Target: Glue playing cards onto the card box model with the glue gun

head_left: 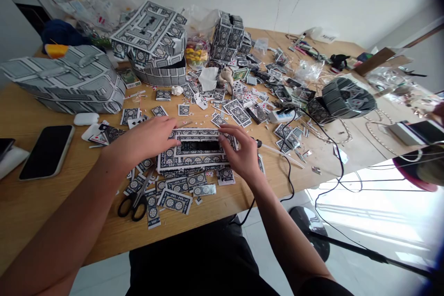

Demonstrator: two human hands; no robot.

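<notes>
A rectangular panel (194, 163) made of patterned playing cards lies on the table before me, with a long dark slot in its middle. My left hand (151, 136) holds its left end, thumb beside the slot and fingers along the far edge. On the right end, my right hand (243, 150) grips it with thumb and bent fingers near the slot. Black-handled scissors (133, 204) lie partly open at the near left. Cut card pieces (175, 201) are scattered along the near side. A clear glue stick (282, 155) sticks out to the right of my right hand.
Card-built boxes (149, 32) and a boat-like card basket (76, 81) stand at the back left. A phone (47, 151) and a white earbud case (86, 119) lie left. Loose cards surround a power strip (281, 115), whose black cable (290, 180) hangs over the edge.
</notes>
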